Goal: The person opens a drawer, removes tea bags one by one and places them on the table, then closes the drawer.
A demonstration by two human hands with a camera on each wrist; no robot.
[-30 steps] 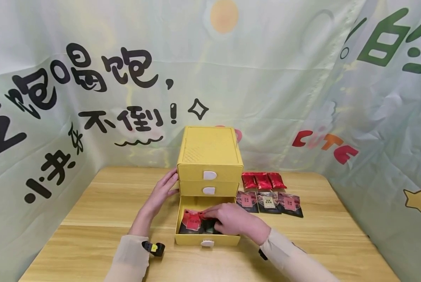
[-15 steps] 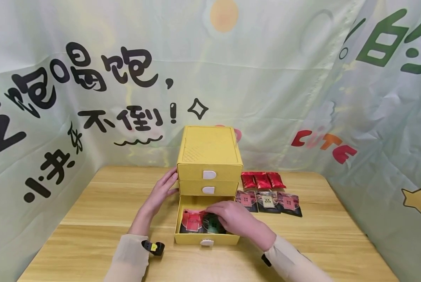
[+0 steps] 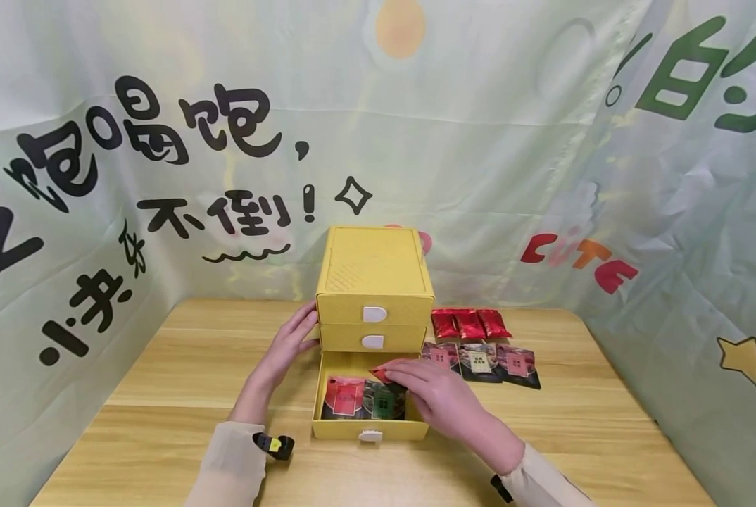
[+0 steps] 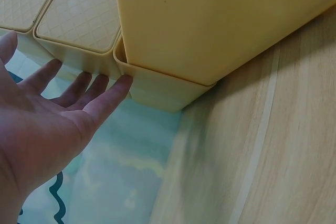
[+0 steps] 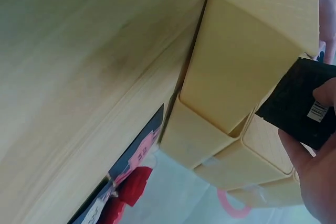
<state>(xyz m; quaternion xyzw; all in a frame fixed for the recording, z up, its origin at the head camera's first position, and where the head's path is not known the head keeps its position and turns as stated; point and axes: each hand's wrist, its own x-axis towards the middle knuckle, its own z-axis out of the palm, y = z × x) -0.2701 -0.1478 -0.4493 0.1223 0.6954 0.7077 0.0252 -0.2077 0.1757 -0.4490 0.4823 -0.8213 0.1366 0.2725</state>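
Observation:
A yellow three-tier drawer box [image 3: 374, 264] stands on the table, its bottom drawer [image 3: 336, 428] pulled out. My left hand [image 3: 287, 346] touches the box's left side with extended fingers [image 4: 107, 98]. My right hand [image 3: 444, 400] pinches a flat square sachet [image 5: 289, 98] above the drawer's right part. In the right wrist view the sachet's black back with a barcode shows; a reddish part appears in the head view. Inside the drawer, a red-and-black sachet [image 3: 344, 398] lies beside a green-and-black sachet [image 3: 383, 401]. Some of the drawer's right side is hidden by my right hand.
To the right of the box, three shiny red packets [image 3: 469, 324] lie in a row. Three dark sachets with pink or cream labels [image 3: 479, 360] lie in front of them. A printed cloth [image 3: 479, 176] hangs behind the wooden table [image 3: 162, 380].
My right hand has drawn back to the right, and a tilted sachet now shows raised in its fingers. More of the green-and-black sachet is uncovered. My left hand stays at the box.

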